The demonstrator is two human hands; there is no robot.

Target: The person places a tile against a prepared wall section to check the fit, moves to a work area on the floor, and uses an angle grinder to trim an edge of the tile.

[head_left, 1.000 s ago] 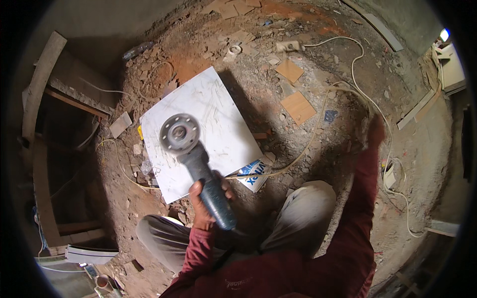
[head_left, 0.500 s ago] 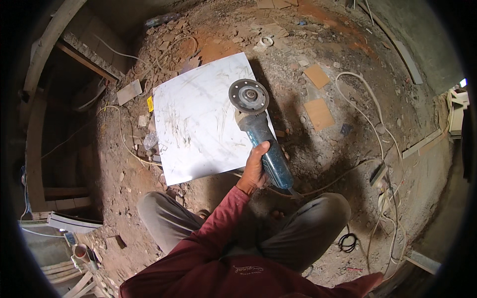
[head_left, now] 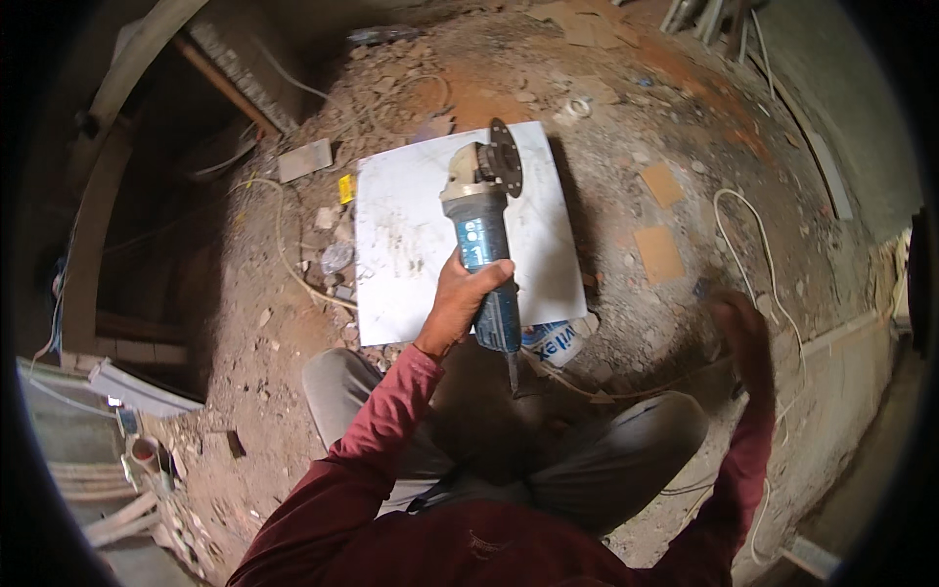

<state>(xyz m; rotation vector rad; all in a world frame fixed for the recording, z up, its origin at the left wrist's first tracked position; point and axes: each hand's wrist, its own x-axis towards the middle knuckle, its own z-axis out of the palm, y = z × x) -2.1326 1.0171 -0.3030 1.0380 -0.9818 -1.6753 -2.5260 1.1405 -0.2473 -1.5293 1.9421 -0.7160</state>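
Note:
My left hand (head_left: 462,301) is wrapped round the blue body of an angle grinder (head_left: 481,235). The grinder's head points away from me, and its dark disc (head_left: 506,161) stands almost edge-on, facing right. Beneath it lies a white square panel (head_left: 411,215) with grey smudges across its face. My right hand (head_left: 740,321) is off to the right over the dirt floor, near the pale cable; it is dark and smeared, so its fingers do not show clearly. A power cord leaves the grinder's rear end toward my legs.
A blue and white bag (head_left: 556,342) shows under the panel's near edge. Two tan tile pieces (head_left: 660,254) lie to its right. A pale cable (head_left: 773,245) loops at the right. Rubble (head_left: 391,83) covers the far floor, and a wooden frame (head_left: 103,215) stands left.
The grinder has turned in my left hand's grip, its disc going from face-up to nearly edge-on. My right arm has lifted and reached out on the right. The bag has come into sight.

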